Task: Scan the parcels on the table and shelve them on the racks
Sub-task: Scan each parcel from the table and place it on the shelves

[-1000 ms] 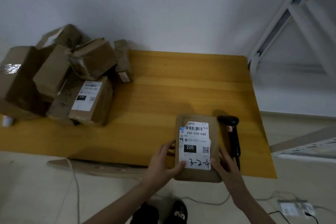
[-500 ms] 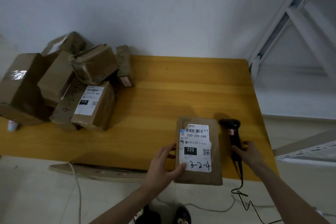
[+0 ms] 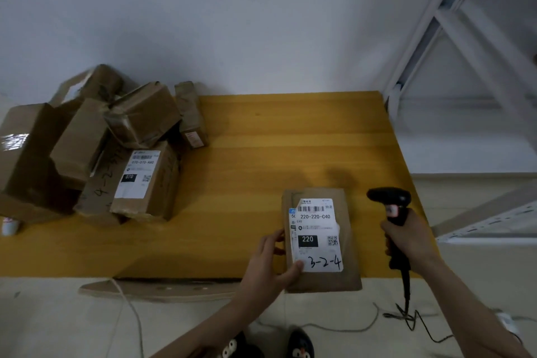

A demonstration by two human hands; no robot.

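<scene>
A flat brown parcel (image 3: 348,264) lies at the front edge of the yellow wooden table (image 3: 261,171). Its white label reads 220-220-C40, with "3-2-4" handwritten below. My left hand (image 3: 268,266) holds the parcel's left edge, thumb on the label's lower corner. My right hand (image 3: 406,238) grips the handle of a black barcode scanner (image 3: 390,200), lifted off the table to the right of the parcel, its head pointing left. The scanner's cable hangs down toward the floor.
A pile of several brown cardboard parcels (image 3: 96,148) fills the table's left side, one labelled 070. A white metal rack (image 3: 465,46) stands at the right, with a lower shelf edge (image 3: 488,227). Cables and a flat cardboard piece (image 3: 162,289) lie on the floor.
My right hand left the parcel's right edge, took the scanner by its handle and raised it off the table. My left hand stayed on the parcel.
</scene>
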